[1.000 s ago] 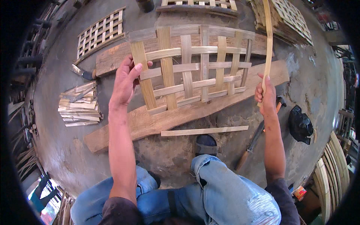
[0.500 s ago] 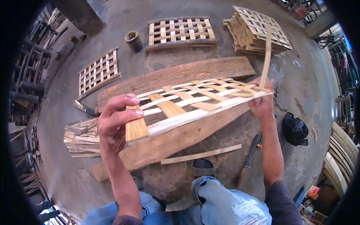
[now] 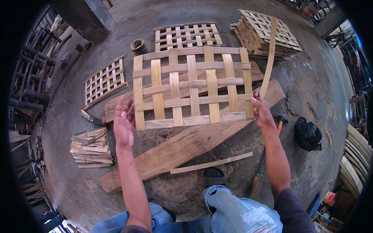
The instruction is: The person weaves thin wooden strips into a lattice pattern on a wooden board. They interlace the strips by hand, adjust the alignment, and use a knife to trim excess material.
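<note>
A woven bamboo-slat panel (image 3: 194, 99) is tilted up in front of me, its open lattice facing me. My right hand (image 3: 263, 112) is closed on its lower right corner and also grips a long thin bamboo strip (image 3: 269, 58) that sticks up past the panel. Beside the panel's lower left edge is my left hand (image 3: 125, 126), palm up with fingers apart; whether it touches the edge is unclear. Beneath lie two rough wooden planks, the nearer plank (image 3: 171, 155) and the farther plank (image 3: 256, 72), partly hidden by the panel.
Woven panels lie beyond, one at left (image 3: 104, 82), one behind (image 3: 186, 33), plus a stack (image 3: 268, 35). A bamboo cup (image 3: 138, 47), slat pile (image 3: 92, 149), knife (image 3: 91, 117), loose strip (image 3: 211, 163), long-bladed knife (image 3: 258, 174), hammer (image 3: 280, 121) and black bag (image 3: 307, 134) surround the planks.
The panel has swung from nearly flat and edge-on to tilted up facing me. My left hand has let go of its left end and opened; the right hand keeps its corner and the strip.
</note>
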`<state>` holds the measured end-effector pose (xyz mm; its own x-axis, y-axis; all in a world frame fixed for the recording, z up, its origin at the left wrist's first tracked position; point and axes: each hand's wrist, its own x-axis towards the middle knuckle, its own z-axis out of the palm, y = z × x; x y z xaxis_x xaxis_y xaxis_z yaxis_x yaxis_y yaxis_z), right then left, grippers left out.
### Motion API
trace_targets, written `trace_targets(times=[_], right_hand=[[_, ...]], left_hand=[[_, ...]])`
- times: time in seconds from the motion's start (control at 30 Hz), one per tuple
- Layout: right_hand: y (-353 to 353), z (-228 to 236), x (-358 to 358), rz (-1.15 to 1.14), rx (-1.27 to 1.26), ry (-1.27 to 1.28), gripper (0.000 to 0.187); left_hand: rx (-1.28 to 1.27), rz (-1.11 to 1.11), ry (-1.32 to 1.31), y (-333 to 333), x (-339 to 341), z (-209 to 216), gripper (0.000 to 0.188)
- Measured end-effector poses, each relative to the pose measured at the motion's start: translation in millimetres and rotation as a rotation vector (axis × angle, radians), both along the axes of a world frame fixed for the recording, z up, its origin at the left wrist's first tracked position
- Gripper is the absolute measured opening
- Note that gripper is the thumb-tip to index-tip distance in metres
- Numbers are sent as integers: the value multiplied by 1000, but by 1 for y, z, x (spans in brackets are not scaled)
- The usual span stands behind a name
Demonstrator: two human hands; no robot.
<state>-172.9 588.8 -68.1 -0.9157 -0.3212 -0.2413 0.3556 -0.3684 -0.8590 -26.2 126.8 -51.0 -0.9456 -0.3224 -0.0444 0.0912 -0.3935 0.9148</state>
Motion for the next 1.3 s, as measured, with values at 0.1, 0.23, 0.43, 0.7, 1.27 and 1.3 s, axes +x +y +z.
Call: trace_targets(times=[0.1, 0.23, 0.43, 0.7, 1.27, 1.3], right_hand=[[-9, -3, 5, -18, 83, 8, 30], [-11, -2, 15, 7, 288, 3, 30], [-9, -9, 17, 92, 395, -33, 19], [38, -11, 42, -114, 517, -74, 31], [-9, 4, 68, 812, 1026, 918, 38], [-22, 0, 62, 859, 1046, 1005, 37]], left_hand=[[304, -58, -128, 2, 5, -21, 62], [237, -104, -210, 17, 10, -22, 55], [95, -69, -286, 19, 7, -24, 50], [116, 7, -220, 5, 11, -23, 49], [81, -91, -151, -5, -9, 3, 46], [81, -101, -186, -3, -9, 1, 45]])
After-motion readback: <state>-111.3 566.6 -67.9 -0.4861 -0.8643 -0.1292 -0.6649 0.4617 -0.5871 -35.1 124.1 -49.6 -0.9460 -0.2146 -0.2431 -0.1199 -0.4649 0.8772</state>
